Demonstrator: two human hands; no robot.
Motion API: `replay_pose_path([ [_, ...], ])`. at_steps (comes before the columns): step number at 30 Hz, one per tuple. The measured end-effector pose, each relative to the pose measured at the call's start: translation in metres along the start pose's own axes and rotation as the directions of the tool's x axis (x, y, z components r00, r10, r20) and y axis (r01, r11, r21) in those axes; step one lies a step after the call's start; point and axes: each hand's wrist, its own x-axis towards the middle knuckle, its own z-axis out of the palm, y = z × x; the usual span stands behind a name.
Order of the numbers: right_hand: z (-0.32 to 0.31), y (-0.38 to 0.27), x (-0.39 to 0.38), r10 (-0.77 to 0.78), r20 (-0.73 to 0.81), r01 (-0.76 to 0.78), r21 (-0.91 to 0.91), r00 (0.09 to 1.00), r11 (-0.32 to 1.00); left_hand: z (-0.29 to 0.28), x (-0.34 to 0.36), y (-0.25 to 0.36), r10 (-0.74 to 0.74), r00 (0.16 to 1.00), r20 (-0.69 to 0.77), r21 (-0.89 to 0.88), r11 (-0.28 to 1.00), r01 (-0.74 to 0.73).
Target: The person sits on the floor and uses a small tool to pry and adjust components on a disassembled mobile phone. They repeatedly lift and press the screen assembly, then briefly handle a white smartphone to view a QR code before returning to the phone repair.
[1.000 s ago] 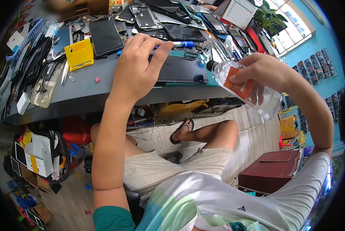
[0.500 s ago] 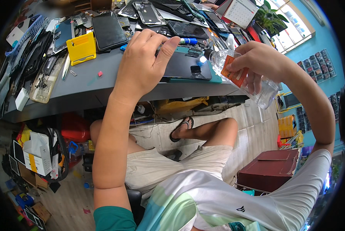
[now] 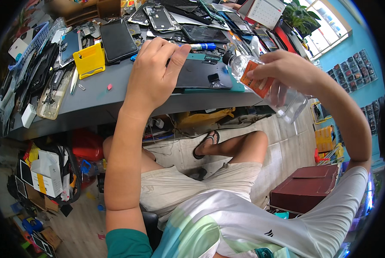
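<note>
My right hand (image 3: 283, 73) is wrapped round a clear plastic bottle (image 3: 295, 105) with an orange label, its dark cap tilted toward the left. Below the cap, a dark flat device panel (image 3: 197, 75) with a small black square on it lies on a green mat (image 3: 237, 86) at the desk's front edge. Over the panel's left end is my left hand (image 3: 156, 79), fingers curled and thumb sticking out to the right. Its fingertips are hidden, so whatever they hold cannot be made out. A blue marker-like tube (image 3: 203, 46) lies just beyond.
Left of my left hand are a yellow stand (image 3: 89, 61), a dark phone (image 3: 118, 39) and a clear case (image 3: 50, 99). Phone parts crowd the desk's back, near a desk calendar (image 3: 265, 13) and a plant (image 3: 298, 17). A dark red box (image 3: 304, 187) stands on the floor at right.
My left hand has shifted slightly left and down in the picture. The bottle in my right hand has moved a little left, still tilted; the whole view has shifted slightly.
</note>
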Motion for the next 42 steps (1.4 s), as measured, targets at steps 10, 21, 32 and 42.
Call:
replay_pose_path([
  [10, 0.178, 0.143, -0.001, -0.530, 0.164, 0.243, 0.751, 0.832, 0.614, -0.003, 0.000, 0.006, 0.037, 0.998, 0.048, 0.035, 0.999, -0.038],
  [21, 0.597, 0.275, 0.322, -0.603, 0.170, 0.519, 0.364, 0.780, 0.774, 0.000, 0.010, 0.023, 0.065, 0.951, 0.303, 0.268, 0.951, -0.150],
  [32, 0.650, 0.302, 0.341, -0.415, 0.116, 0.340, 0.400, 0.902, 0.851, 0.004, 0.015, 0.031, -0.075, 0.926, 0.370, 0.420, 0.903, -0.095],
  [42, 0.531, 0.253, 0.311, -0.339, 0.556, 0.560, -0.290, 0.759, 0.776, 0.004, 0.014, 0.030, -0.050, 0.922, 0.383, 0.319, 0.944, -0.081],
])
